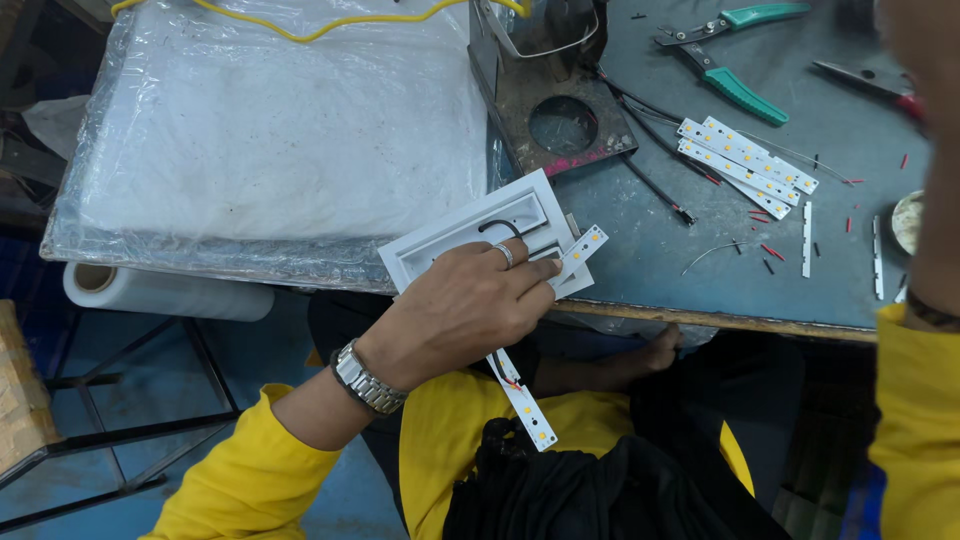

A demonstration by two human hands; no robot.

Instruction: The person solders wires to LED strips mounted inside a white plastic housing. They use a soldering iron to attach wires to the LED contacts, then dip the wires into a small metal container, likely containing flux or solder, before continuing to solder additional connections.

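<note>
Workbench [700, 270] bears scattered strips; left hand [460, 310] grips LED strip [580, 248], right hand's grip hidden.

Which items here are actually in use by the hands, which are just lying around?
In use:
left hand
white LED strip pinched in its fingers
white rectangular housing under it

Lying about:
green-handled pliers
spare LED strips
red wire offcuts
film roll
right hand, blurred at the edge

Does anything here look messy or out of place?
Yes. Red and black wire clippings lie scattered over the grey bench by the spare LED strips. The white lamp housing under the left hand juts past the bench edge.
</note>
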